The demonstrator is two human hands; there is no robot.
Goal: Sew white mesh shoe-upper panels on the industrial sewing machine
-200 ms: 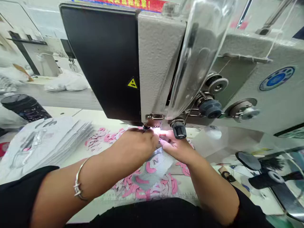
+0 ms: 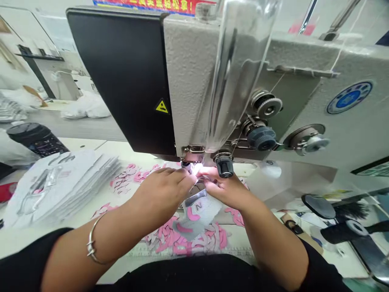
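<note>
At the lit needle area of a sewing machine [image 2: 194,81], both my hands work close together on a white-and-grey mesh fabric piece [image 2: 204,209]. The piece carries a letter N, a shiny silver strip and pink curved patches. My left hand [image 2: 168,184], with a bangle on its wrist, lies left of the presser foot [image 2: 186,165]; its fingers are closed together at the fabric's upper edge, their tips partly hidden. On the other side, my right hand [image 2: 226,187] pinches the fabric's upper edge between thumb and fingers. Glare blurs the stitching point.
Loose pink and white curved cut pieces [image 2: 164,235] lie around the fabric. Left stands a stack of white mesh panels [image 2: 60,186], with a dark cylindrical case [image 2: 36,138] behind. A black-handled tool [image 2: 343,231] lies at right. A ruler strip [image 2: 146,253] runs along the front.
My left hand has shifted slightly left and down, uncovering more of the presser foot. The right hand stays nearly in place; the camera view has shifted a little.
</note>
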